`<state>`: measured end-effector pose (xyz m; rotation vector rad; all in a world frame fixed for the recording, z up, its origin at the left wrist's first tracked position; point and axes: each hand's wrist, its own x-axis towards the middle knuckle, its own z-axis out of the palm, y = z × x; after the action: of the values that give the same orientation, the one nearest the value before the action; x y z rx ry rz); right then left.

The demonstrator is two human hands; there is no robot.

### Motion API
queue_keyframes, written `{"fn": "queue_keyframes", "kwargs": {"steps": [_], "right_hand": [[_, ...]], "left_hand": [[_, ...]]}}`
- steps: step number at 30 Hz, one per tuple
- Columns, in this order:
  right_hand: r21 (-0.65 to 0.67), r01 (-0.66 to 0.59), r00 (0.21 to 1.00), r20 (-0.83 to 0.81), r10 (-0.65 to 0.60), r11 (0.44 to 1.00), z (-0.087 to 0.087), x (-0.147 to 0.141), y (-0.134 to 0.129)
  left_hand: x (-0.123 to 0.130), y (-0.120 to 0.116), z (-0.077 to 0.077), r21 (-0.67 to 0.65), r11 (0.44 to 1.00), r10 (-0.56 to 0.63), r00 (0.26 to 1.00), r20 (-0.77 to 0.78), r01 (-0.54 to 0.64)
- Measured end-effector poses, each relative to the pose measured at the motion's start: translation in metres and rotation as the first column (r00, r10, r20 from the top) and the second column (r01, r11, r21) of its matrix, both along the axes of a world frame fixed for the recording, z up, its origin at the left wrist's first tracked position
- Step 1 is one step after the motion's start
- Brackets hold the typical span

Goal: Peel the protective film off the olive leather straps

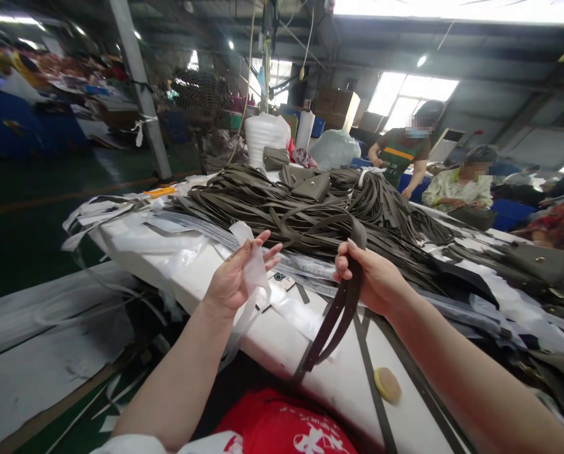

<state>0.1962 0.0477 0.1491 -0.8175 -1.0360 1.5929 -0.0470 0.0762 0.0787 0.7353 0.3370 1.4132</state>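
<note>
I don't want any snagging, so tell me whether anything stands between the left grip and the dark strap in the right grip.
Nothing visible stands in the gap between the left grip and the dark strap hanging from the right grip. The left grip does hold a white strip.

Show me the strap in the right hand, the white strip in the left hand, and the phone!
Strap (354,287): head view, on its hanging part.
White strip (255,272): head view, on its middle.
Phone (282,281): head view, on its back, near the lenses.
</note>
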Motion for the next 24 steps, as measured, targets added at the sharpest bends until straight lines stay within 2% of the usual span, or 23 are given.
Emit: {"fn": "queue_keyframes", "kwargs": {"steps": [2, 4, 7, 9, 10, 12, 13, 15, 17, 19, 21, 24], "right_hand": [[-0.014, 0.054, 0.994, -0.094, -0.055, 0.998, 0.005, -0.001, 0.006], [-0.041, 0.084, 0.976, -0.197, -0.090, 0.996, 0.009, 0.001, 0.015], [-0.078, 0.112, 0.933, -0.334, -0.132, 0.991, 0.009, 0.008, 0.034], [-0.124, 0.171, 0.901, -0.382, -0.206, 0.977, 0.001, 0.012, 0.043], [-0.155, 0.215, 0.891, -0.374, -0.259, 0.964, -0.007, 0.013, 0.045], [-0.193, 0.253, 0.913, -0.277, -0.300, 0.948, -0.029, 0.012, 0.041], [-0.183, 0.223, 0.948, -0.189, -0.257, 0.957, -0.043, 0.010, 0.035], [-0.118, 0.093, 0.995, 0.053, -0.088, 0.989, -0.073, 0.002, 0.016], [-0.037, 0.005, 0.950, 0.313, 0.007, 0.999, -0.102, -0.007, -0.005], [0.018, 0.021, 0.873, 0.487, -0.027, 1.000, -0.124, -0.013, -0.023], [0.006, 0.078, 0.840, 0.539, -0.069, 0.997, -0.138, -0.014, -0.037], [-0.051, 0.178, 0.867, 0.480, -0.133, 0.983, -0.152, -0.009, -0.051]], "left_hand": [[-0.001, -0.008, -0.003, 0.061, 0.997, -0.035, 0.995, -0.097, 0.041], [0.007, -0.022, -0.010, 0.124, 0.970, -0.172, 0.950, -0.260, 0.210], [0.029, -0.044, -0.023, 0.141, 0.838, -0.413, 0.781, -0.468, 0.527], [0.044, -0.055, -0.032, 0.131, 0.770, -0.488, 0.708, -0.510, 0.625], [0.049, -0.057, -0.037, 0.126, 0.765, -0.493, 0.701, -0.516, 0.631], [0.056, -0.058, -0.045, 0.101, 0.802, -0.444, 0.701, -0.558, 0.589], [0.056, -0.057, -0.049, 0.085, 0.830, -0.397, 0.691, -0.604, 0.552], [0.054, -0.054, -0.055, 0.063, 0.868, -0.309, 0.635, -0.708, 0.493], [0.048, -0.053, -0.059, 0.054, 0.872, -0.275, 0.578, -0.769, 0.487], [0.041, -0.055, -0.062, 0.051, 0.851, -0.288, 0.546, -0.787, 0.522], [0.035, -0.059, -0.064, 0.051, 0.822, -0.316, 0.528, -0.788, 0.567], [0.026, -0.066, -0.068, 0.076, 0.787, -0.327, 0.519, -0.789, 0.612]]}}
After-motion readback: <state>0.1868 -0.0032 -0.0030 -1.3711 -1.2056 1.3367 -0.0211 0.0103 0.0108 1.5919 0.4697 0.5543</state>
